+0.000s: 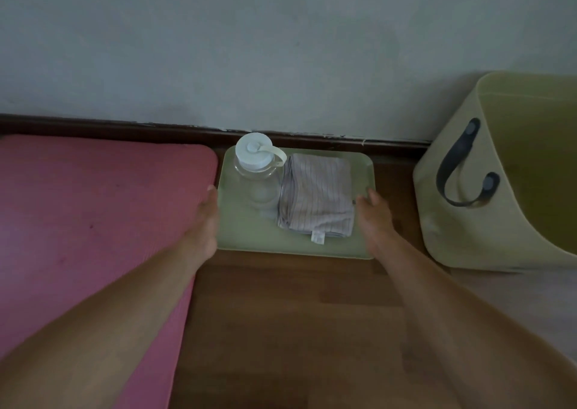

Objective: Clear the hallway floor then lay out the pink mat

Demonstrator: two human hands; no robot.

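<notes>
The pink mat (pixel 93 221) lies flat on the wooden floor (pixel 281 315) at the left, along the wall. Right beside it a pale green tray (pixel 249 240) sits on the floor. It carries a clear bottle (pixel 256 174) with a white lid and a folded striped cloth (pixel 318 196). My left hand (pixel 204 221) is at the tray's left edge, between tray and mat, fingers fairly straight. My right hand (pixel 377 218) is over the tray's right edge, fingers relaxed. Neither hand plainly grips the tray.
A yellow-green storage basket (pixel 452 221) with a dark handle (pixel 459 165) stands at the right against the wall, a short gap from the tray. A dark baseboard (pixel 125 126) runs behind everything. Bare wooden floor lies in front of the tray.
</notes>
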